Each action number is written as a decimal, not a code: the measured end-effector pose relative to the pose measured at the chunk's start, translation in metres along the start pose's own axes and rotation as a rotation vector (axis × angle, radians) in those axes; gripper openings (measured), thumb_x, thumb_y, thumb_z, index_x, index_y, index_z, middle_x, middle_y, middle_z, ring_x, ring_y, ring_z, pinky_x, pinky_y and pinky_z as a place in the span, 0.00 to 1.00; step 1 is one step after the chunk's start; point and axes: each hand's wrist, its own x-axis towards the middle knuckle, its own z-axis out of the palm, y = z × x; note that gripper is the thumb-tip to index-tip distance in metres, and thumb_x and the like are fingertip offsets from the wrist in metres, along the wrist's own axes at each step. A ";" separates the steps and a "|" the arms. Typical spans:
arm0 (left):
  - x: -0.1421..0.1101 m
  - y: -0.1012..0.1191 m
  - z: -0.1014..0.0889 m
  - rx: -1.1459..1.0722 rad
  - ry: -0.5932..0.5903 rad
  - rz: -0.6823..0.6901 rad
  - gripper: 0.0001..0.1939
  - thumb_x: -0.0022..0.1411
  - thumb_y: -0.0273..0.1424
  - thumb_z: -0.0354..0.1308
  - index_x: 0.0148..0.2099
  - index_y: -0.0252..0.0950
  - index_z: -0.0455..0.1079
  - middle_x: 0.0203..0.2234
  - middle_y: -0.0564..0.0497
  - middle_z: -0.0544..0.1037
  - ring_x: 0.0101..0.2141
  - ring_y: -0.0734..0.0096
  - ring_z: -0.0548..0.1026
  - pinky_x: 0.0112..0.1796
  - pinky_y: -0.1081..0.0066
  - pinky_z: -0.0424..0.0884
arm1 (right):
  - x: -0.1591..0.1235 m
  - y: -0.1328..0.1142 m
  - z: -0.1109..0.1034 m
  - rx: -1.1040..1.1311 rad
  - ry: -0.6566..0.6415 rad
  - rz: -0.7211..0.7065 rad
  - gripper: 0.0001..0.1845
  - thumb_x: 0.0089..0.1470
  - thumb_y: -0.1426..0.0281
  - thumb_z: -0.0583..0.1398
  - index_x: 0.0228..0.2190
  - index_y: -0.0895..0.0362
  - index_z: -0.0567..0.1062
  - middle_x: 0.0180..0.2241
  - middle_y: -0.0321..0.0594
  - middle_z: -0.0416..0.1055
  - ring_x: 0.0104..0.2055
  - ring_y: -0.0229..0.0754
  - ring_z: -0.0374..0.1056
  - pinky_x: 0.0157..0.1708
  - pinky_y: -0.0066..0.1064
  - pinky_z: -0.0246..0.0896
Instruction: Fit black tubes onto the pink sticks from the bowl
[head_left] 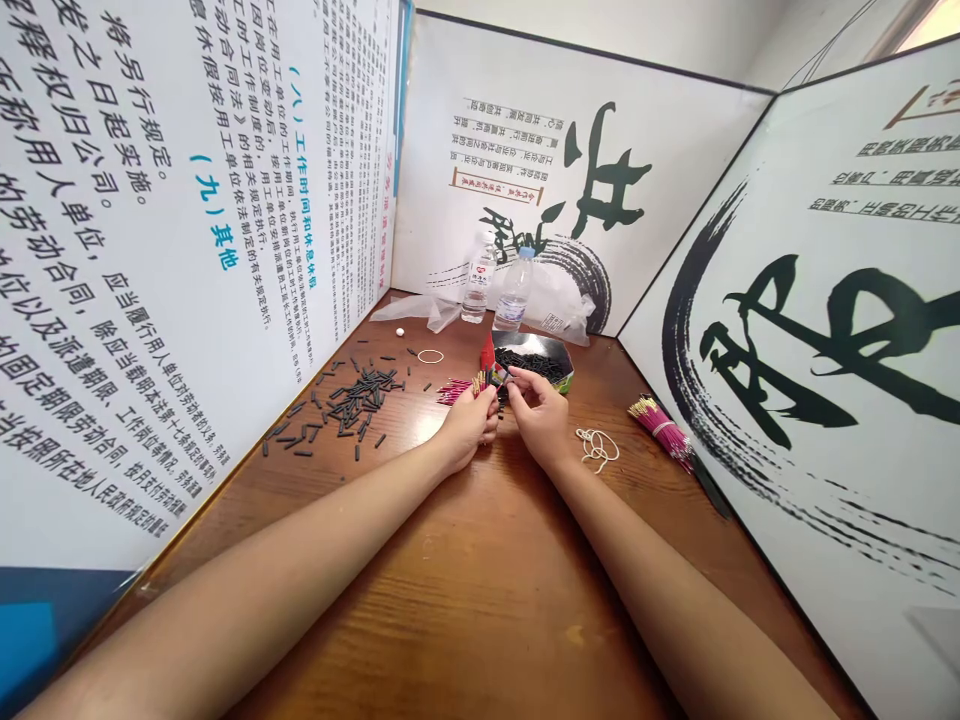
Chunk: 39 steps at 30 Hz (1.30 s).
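The left hand (469,425) and right hand (541,418) are closed together on 1 thin pink wire (487,380) – tray (555,348) at 12 o'clock, black tubes (352,395) at 10, bands (596,447) at 3.

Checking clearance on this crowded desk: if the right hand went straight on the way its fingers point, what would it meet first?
Probably the tray of black pieces just beyond the right hand; the water bottle stands behind it. Depth is hard to judge.
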 end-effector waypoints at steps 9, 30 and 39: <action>0.000 -0.001 0.000 0.012 0.011 0.011 0.10 0.62 0.35 0.54 0.35 0.39 0.53 0.19 0.63 0.55 0.13 0.87 0.49 0.15 0.81 0.42 | 0.001 -0.005 0.003 0.182 -0.007 0.113 0.14 0.49 0.63 0.63 0.37 0.57 0.75 0.30 0.40 0.76 0.31 0.41 0.71 0.35 0.34 0.67; 0.001 -0.001 -0.001 0.033 0.015 -0.002 0.11 0.62 0.36 0.55 0.37 0.39 0.56 0.20 0.62 0.55 0.13 0.87 0.49 0.15 0.82 0.42 | 0.000 -0.005 0.003 0.128 -0.054 0.091 0.13 0.50 0.63 0.63 0.37 0.57 0.75 0.30 0.40 0.76 0.32 0.41 0.72 0.35 0.34 0.68; 0.002 -0.001 -0.001 -0.003 0.016 -0.005 0.12 0.61 0.35 0.56 0.35 0.39 0.54 0.19 0.62 0.56 0.12 0.87 0.49 0.14 0.82 0.42 | -0.001 -0.002 0.003 0.120 -0.065 0.080 0.13 0.51 0.64 0.62 0.39 0.56 0.74 0.30 0.39 0.76 0.31 0.40 0.71 0.35 0.33 0.67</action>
